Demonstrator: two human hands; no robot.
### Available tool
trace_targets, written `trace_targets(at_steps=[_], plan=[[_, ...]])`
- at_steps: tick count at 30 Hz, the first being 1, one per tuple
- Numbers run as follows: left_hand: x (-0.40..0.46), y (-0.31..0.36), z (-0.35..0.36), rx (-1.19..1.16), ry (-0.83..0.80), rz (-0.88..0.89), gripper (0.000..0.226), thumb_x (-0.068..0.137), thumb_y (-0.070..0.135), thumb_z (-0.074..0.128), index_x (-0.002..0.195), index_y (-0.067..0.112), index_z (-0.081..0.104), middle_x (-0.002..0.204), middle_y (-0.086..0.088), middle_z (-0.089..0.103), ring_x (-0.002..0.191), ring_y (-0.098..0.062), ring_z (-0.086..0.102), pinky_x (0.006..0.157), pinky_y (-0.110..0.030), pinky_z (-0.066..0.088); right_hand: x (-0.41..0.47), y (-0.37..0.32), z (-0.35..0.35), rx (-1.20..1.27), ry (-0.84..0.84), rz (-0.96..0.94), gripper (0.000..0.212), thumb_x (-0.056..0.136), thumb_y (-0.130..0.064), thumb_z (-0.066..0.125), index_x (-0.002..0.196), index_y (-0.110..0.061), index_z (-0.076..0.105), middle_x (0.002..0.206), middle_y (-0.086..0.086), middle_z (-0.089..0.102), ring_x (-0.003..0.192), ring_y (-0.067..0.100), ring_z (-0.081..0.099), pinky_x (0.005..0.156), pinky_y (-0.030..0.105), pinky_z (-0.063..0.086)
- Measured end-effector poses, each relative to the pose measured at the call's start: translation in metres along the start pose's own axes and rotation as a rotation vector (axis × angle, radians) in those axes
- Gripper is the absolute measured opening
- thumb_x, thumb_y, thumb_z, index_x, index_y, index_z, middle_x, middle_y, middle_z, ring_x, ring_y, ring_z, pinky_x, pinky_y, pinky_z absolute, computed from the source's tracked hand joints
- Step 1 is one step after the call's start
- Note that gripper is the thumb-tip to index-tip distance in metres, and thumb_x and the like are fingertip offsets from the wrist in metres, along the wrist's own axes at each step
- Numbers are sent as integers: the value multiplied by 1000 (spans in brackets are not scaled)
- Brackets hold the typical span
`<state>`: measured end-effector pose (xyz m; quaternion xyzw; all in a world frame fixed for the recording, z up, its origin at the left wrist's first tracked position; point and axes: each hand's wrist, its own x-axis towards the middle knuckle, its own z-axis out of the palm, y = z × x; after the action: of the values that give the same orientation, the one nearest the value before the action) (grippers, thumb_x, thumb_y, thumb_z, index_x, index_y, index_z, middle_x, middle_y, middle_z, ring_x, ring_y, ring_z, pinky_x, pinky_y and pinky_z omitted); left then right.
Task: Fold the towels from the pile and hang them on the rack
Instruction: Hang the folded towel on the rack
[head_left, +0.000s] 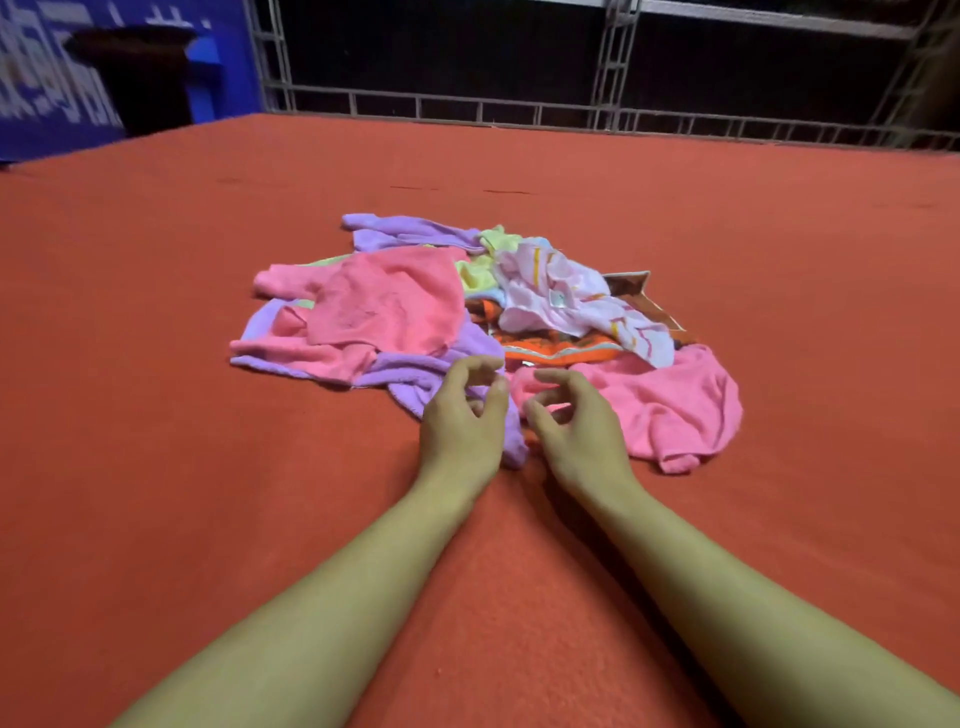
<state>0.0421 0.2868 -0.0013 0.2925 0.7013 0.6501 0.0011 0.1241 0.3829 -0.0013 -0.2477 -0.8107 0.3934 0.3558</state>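
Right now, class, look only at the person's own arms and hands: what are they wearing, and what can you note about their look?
Both forearms are bare from the frame's lower edge to the wrists: no sleeves show. The left hand and right hand wear no gloves, and no watch, bracelet or ring is visible. The fingers are slim. No marks or writing can be made out on them.

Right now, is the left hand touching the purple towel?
Cannot tell. In the head view the left hand overlaps the purple towel at the pile's near edge, fingers curled, but whether it rests on or hovers above isn't plain.
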Motion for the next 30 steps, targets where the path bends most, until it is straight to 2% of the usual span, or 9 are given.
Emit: trace_targets(at_steps=[4, 10, 12, 15, 17, 20, 23, 26, 30], plan=[[2, -18, -3, 0, 225, -90, 16, 95, 14, 59, 100, 29, 61, 97, 5, 67, 84, -15, 59, 74, -25, 43, -1, 16, -4, -102, -25, 59, 33, 85, -17, 70, 115, -22, 60, 86, -11, 67, 76, 9, 61, 77, 28, 48], [2, -31, -8, -2, 215, -132, 33, 96, 14, 52, 90, 45, 55, 96, 11, 70, 92, -26, 64, 82, -40, 53, -10, 15, 10, -249, -135, 44, 48, 74, -35, 78, 116, -25, 58, 80, -13, 67, 81, 10, 66, 76, 34, 51], [2, -30, -12, -32, 226, -171, 36, 95, 4, 50, 92, 40, 55, 93, 16, 69, 91, -24, 65, 83, -41, 52, -12, 8, 7, -86, -144, 88, 48, 77, -20, 76, 120, -22, 55, 78, -7, 69, 67, 10, 65, 69, 32, 52], [-15, -22, -25, -81, 118, -169, 47, 89, -12, 42, 106, 29, 55, 95, 11, 69, 90, -9, 64, 83, -25, 48, -24, -6, -4, 63, -146, 90, 50, 81, -8, 71, 124, -20, 50, 76, -1, 69, 61, 9, 60, 64, 24, 49], [-40, -13, -38, 15, -28, -74, 51, 85, -15, 46, 110, 28, 53, 99, 12, 70, 93, -1, 64, 82, -17, 45, -37, -16, -12, 93, -149, 73, 51, 81, -8, 71, 126, -17, 51, 77, -1, 70, 65, 9, 61, 70, 28, 51], [-73, -1, -54, 167, -155, 95, 60, 76, -8, 64, 116, 35, 51, 105, 19, 68, 107, -7, 62, 89, -18, 42, -59, -34, -29, 179, -173, 104, 53, 82, -8, 72, 129, -14, 50, 82, 5, 72, 67, 8, 62, 68, 24, 49], [-89, 24, -61, 210, -88, 193, 59, 73, 0, 74, 111, 40, 53, 100, 19, 68, 104, -10, 62, 93, -15, 40, -79, -59, -50, 268, -181, 96, 53, 83, -10, 73, 130, -13, 50, 85, 7, 74, 79, 14, 69, 72, 18, 50], [-94, 59, -66, 177, -6, 211, 44, 80, 8, 71, 101, 44, 54, 93, 15, 68, 93, -8, 65, 92, -32, 50, -90, -85, -73, 363, -171, 71, 45, 84, -6, 73, 125, -14, 54, 78, 3, 73, 62, 1, 63, 58, 11, 44], [-98, 109, -77, 80, -26, 228, 23, 85, 20, 61, 102, 34, 54, 95, 17, 64, 84, -2, 63, 81, -28, 52, -95, -113, -98, 442, -166, 19, 45, 87, -10, 71, 127, -21, 54, 79, -2, 68, 67, 3, 59, 63, 19, 46]])
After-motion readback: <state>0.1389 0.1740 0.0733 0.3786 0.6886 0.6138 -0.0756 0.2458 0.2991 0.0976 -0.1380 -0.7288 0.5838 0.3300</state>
